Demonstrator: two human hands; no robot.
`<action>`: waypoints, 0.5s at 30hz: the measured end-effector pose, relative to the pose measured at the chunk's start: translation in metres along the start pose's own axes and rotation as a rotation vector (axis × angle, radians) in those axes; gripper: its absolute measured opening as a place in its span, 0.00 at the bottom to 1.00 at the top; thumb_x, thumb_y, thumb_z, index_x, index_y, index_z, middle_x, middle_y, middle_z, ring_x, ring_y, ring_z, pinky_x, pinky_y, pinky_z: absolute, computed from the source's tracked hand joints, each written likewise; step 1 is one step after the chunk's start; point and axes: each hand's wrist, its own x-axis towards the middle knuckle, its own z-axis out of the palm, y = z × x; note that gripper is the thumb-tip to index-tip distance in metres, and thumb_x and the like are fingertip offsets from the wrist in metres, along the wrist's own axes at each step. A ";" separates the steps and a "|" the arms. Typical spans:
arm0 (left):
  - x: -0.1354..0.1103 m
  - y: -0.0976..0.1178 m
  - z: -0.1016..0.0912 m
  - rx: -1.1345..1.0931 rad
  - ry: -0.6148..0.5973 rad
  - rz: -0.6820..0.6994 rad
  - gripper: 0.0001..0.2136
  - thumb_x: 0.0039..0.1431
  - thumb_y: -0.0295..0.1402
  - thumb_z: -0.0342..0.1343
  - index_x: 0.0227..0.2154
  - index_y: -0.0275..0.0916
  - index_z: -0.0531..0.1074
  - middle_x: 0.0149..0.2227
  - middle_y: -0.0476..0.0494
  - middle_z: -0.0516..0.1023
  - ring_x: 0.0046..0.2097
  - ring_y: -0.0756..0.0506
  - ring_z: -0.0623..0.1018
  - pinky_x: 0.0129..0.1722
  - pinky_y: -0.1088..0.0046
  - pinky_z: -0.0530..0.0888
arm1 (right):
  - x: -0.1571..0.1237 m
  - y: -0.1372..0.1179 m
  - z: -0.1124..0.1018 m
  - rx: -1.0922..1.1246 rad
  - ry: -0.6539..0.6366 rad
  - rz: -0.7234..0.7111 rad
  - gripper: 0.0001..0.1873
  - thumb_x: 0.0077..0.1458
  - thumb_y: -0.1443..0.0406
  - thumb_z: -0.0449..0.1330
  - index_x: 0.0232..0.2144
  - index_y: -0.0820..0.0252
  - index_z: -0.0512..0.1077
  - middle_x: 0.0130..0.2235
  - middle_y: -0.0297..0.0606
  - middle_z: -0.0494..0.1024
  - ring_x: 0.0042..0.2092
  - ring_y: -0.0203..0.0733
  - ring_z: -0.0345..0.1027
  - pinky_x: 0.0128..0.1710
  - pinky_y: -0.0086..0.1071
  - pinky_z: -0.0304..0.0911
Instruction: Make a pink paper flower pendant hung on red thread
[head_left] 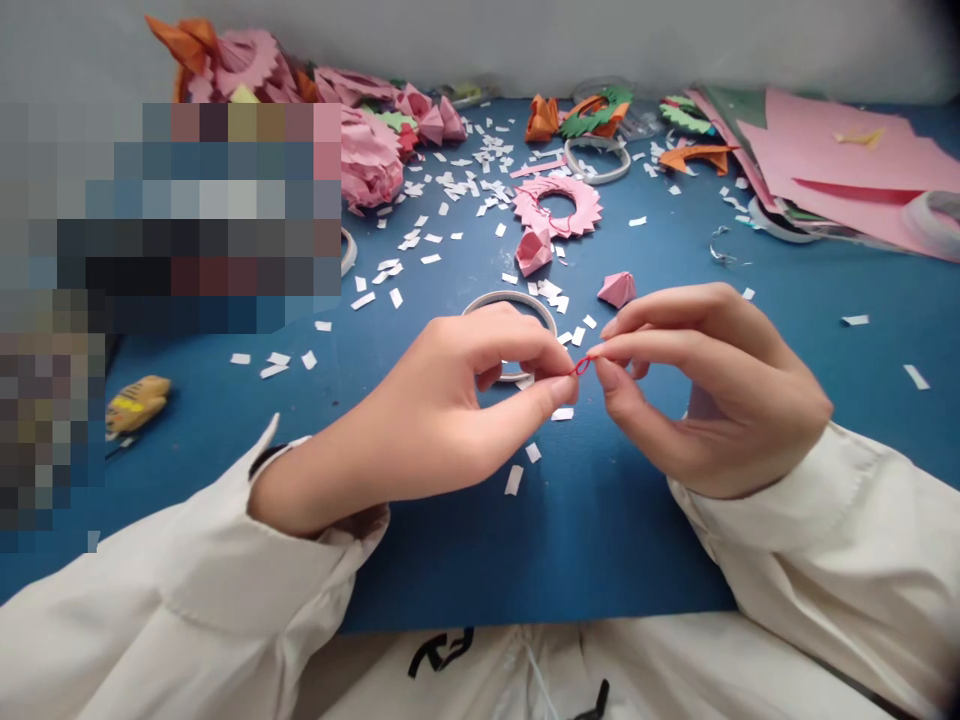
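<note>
Red thread: a small loop [583, 366] held up between the person's two hands, above the table [547, 560] and near its front edge.
Left hand: [457, 400] thumb and forefinger pinched together on one end of the loop, the other fingers curled behind.
Right hand: [720, 390] thumb and forefinger brought nearly together at the loop's other side, seemingly gripping it; the remaining fingers are loosely bent.
Step in hand: apparently forming or tightening a loop or knot in the thread.
Next move: would seem to call for a light, steady pinch while the thread is drawn through or snugged.
Beyond the hands: a white tape ring [510, 297], partly covered by the left hand; two pink folded pieces [534, 252] and a pink paper ring [581, 215] with red thread across it.
Hard to make out: the thread's ends, hidden by fingers; whether it is knotted; everything under the pixelated patch at left.
</note>
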 end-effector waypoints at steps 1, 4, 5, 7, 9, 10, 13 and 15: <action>0.000 0.001 -0.001 0.001 -0.004 -0.001 0.05 0.55 0.25 0.52 0.27 0.37 0.72 0.28 0.50 0.74 0.33 0.51 0.70 0.30 0.76 0.66 | 0.000 0.000 0.000 -0.004 0.007 0.008 0.07 0.48 0.69 0.62 0.29 0.50 0.73 0.35 0.38 0.74 0.34 0.41 0.69 0.40 0.40 0.67; 0.001 0.002 -0.002 0.009 -0.019 -0.017 0.06 0.53 0.23 0.52 0.25 0.37 0.71 0.27 0.49 0.73 0.33 0.50 0.71 0.30 0.74 0.66 | -0.001 0.001 0.000 0.010 0.014 0.034 0.06 0.48 0.68 0.62 0.29 0.50 0.73 0.35 0.38 0.74 0.32 0.40 0.68 0.37 0.39 0.68; 0.001 0.002 -0.003 0.016 -0.020 -0.022 0.06 0.53 0.23 0.51 0.24 0.37 0.70 0.27 0.49 0.73 0.32 0.50 0.70 0.30 0.74 0.65 | -0.001 0.001 0.000 0.016 0.014 0.030 0.06 0.48 0.68 0.62 0.29 0.50 0.73 0.36 0.38 0.73 0.32 0.40 0.68 0.37 0.39 0.68; 0.000 0.002 -0.003 0.042 -0.026 -0.015 0.07 0.52 0.23 0.51 0.23 0.37 0.70 0.25 0.49 0.72 0.32 0.50 0.70 0.30 0.74 0.65 | -0.001 0.001 0.000 0.019 0.010 0.024 0.06 0.48 0.68 0.62 0.30 0.50 0.73 0.36 0.38 0.74 0.32 0.40 0.68 0.38 0.40 0.68; 0.000 0.001 -0.002 0.070 -0.026 0.010 0.07 0.53 0.24 0.51 0.23 0.37 0.70 0.25 0.50 0.72 0.32 0.50 0.69 0.31 0.74 0.65 | -0.001 0.001 -0.001 0.004 -0.009 0.036 0.06 0.48 0.68 0.61 0.30 0.50 0.73 0.37 0.39 0.74 0.32 0.41 0.68 0.39 0.40 0.68; -0.001 0.001 -0.002 0.080 -0.021 0.023 0.06 0.54 0.25 0.51 0.24 0.37 0.70 0.26 0.50 0.72 0.32 0.50 0.69 0.31 0.74 0.66 | -0.001 0.000 -0.001 -0.005 -0.023 0.049 0.05 0.48 0.67 0.61 0.30 0.50 0.73 0.37 0.39 0.74 0.33 0.41 0.68 0.38 0.40 0.68; 0.000 0.000 0.000 0.090 0.001 0.056 0.06 0.56 0.26 0.51 0.27 0.37 0.71 0.28 0.48 0.74 0.34 0.50 0.70 0.33 0.73 0.67 | -0.002 -0.001 -0.001 -0.002 -0.056 0.083 0.03 0.49 0.66 0.61 0.29 0.51 0.72 0.37 0.39 0.74 0.32 0.40 0.68 0.35 0.39 0.68; 0.000 0.000 0.000 0.086 -0.001 0.085 0.07 0.56 0.25 0.50 0.25 0.37 0.70 0.27 0.48 0.74 0.34 0.50 0.70 0.34 0.73 0.67 | -0.002 -0.002 -0.002 0.067 -0.062 0.118 0.04 0.49 0.66 0.61 0.31 0.52 0.72 0.38 0.39 0.73 0.33 0.40 0.67 0.33 0.37 0.68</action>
